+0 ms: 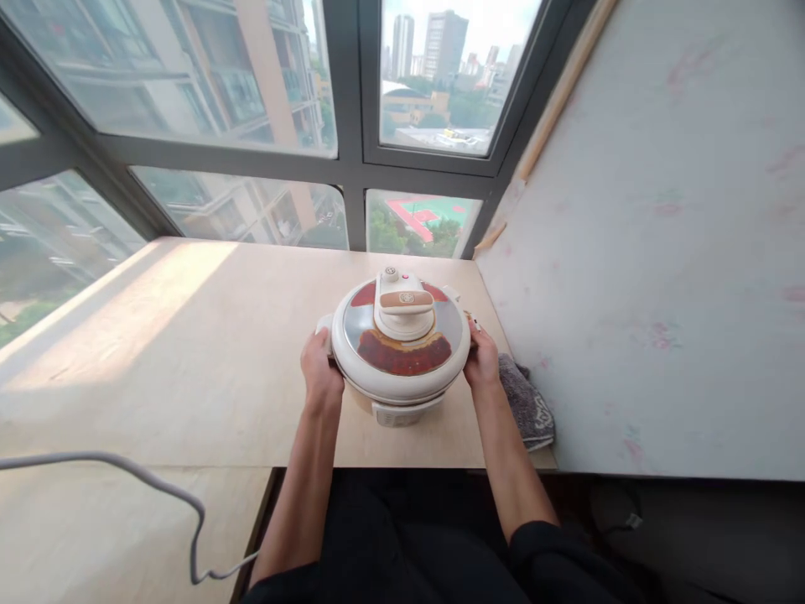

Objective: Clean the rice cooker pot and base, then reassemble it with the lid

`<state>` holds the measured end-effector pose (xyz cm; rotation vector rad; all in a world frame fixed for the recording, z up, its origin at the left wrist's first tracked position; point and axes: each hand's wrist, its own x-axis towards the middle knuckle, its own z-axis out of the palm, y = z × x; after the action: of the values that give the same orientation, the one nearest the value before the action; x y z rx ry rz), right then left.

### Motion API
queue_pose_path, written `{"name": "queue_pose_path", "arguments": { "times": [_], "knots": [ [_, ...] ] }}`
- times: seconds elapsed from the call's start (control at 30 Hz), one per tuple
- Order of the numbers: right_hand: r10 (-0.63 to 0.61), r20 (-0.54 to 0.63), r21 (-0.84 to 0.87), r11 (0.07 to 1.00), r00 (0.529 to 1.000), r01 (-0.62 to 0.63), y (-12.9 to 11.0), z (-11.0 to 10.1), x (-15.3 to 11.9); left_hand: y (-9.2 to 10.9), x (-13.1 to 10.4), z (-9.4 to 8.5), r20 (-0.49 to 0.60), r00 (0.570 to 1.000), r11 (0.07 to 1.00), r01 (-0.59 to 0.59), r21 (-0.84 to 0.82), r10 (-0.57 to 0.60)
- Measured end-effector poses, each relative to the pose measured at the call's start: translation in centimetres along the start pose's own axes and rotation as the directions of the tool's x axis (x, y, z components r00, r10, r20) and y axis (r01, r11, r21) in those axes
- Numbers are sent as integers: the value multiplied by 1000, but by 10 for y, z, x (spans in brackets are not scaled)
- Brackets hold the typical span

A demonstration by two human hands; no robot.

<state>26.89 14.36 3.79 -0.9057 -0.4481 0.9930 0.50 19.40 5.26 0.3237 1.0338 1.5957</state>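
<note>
Between my hands is a white electric pressure cooker (406, 386) with its lid on, at the front right of the pale wooden tabletop (157, 361). On the lid, a handle (407, 299) with a tan top stands over silver and red-brown panels. My left hand (320, 369) is closed around the cooker's left side handle. My right hand (483, 356) grips the right side, its fingers partly hidden beneath the rim. Whether the cooker's base touches the table or hangs just above it, I cannot tell.
A grey towel (525, 407) lies against the right-hand wall (660, 252), close to my right forearm. Along the lower left runs a grey cable (157, 485). Grey-framed windows (352, 172) border the table's far edge.
</note>
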Motion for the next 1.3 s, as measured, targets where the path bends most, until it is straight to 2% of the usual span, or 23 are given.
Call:
{"name": "queue_pose_path", "arguments": {
  "times": [0.13,0.23,0.4,0.7,0.8,1.03,1.17,1.23,1.3],
  "knots": [
    [-29,-54,7,1000,998,30,-32,-45,2,-26,-22,31,183,979,996,86,28,-90],
    [-70,-79,22,997,994,72,-50,-68,1,-40,-36,51,249,960,991,119,60,-130],
    [-117,-118,22,992,986,121,-66,-86,-1,-57,-49,74,249,956,986,133,97,-153],
    [-205,-181,-18,979,962,205,-81,-118,9,-80,-74,98,239,954,982,163,94,-182],
    [-214,-198,-30,977,957,212,-83,-125,10,-84,-79,104,223,959,984,160,84,-175],
    [-255,-99,-127,962,962,242,-83,-129,6,-85,-83,104,219,963,984,137,113,-159],
    [-167,-8,-136,977,986,164,-78,-136,-2,-94,-83,98,230,969,990,65,122,-92],
    [-117,12,-119,986,993,117,-71,-137,-8,-101,-83,95,227,973,993,19,118,-45],
    [-118,6,-105,987,993,118,-64,-134,-13,-107,-84,93,206,979,993,-16,114,-8]
  ]
}}
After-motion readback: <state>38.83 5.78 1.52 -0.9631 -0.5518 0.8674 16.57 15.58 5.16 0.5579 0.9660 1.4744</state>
